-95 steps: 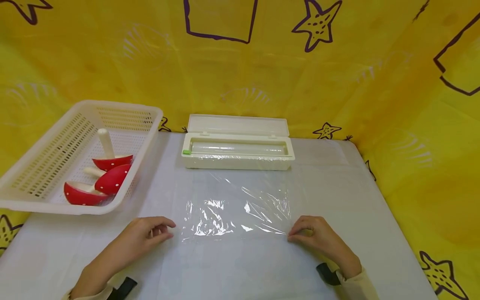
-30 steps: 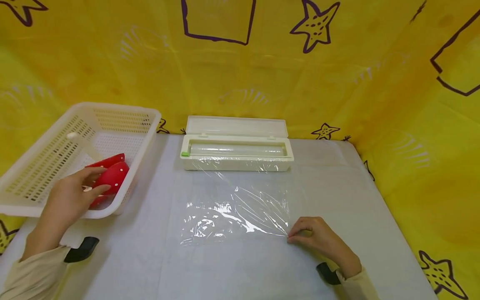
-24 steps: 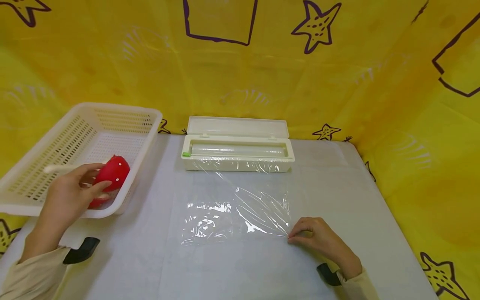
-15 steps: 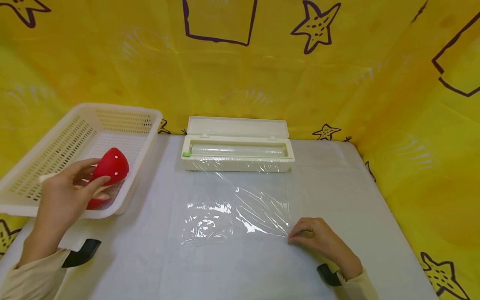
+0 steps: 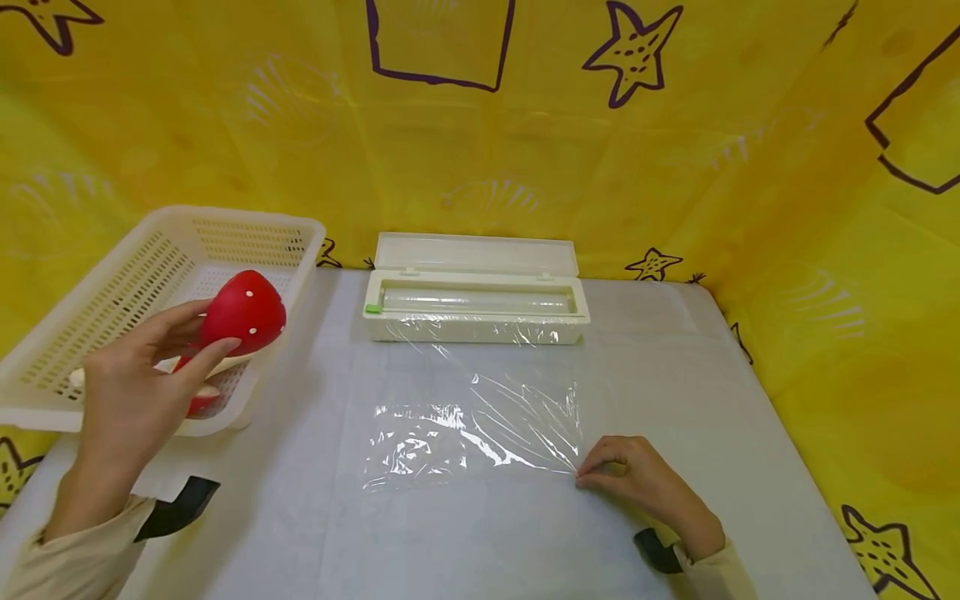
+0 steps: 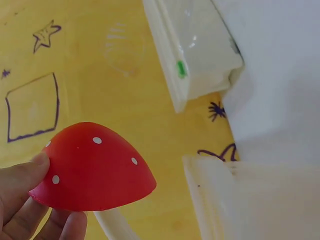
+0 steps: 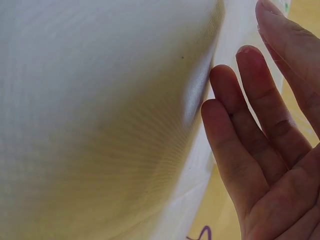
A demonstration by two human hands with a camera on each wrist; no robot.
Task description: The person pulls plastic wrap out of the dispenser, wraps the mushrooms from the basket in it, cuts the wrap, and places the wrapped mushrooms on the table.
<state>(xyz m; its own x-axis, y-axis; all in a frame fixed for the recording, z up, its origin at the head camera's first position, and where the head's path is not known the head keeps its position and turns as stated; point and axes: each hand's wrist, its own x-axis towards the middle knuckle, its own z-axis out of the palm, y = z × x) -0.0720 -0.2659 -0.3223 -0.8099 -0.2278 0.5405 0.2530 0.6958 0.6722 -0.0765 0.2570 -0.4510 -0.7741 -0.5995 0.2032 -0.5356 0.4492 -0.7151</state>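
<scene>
My left hand (image 5: pixel 142 375) grips a toy mushroom (image 5: pixel 247 312) by its red, white-dotted cap, over the near right part of the white basket (image 5: pixel 315 242). The left wrist view shows the thumb and fingers on the cap's edge, with a pale stem (image 6: pixel 115 224) below it. Other red-capped mushrooms (image 5: pixel 204 403) lie in the basket, partly hidden by my hand. My right hand (image 5: pixel 648 483) pinches the near right corner of the clear cling film (image 5: pixel 450 442). The film runs across the table from the open cling film dispenser (image 5: pixel 476 331).
A green tab (image 5: pixel 372 309) sits at the left end of the dispenser, whose lid (image 5: pixel 476 254) is raised at the back. White cloth (image 5: pixel 450 550) covers the table. Yellow patterned fabric (image 5: pixel 480 150) stands behind and to the right.
My left hand went from beside the film's left corner into the basket, took hold of a mushroom and raised it toward the right rim. My right hand stayed at the film's corner.
</scene>
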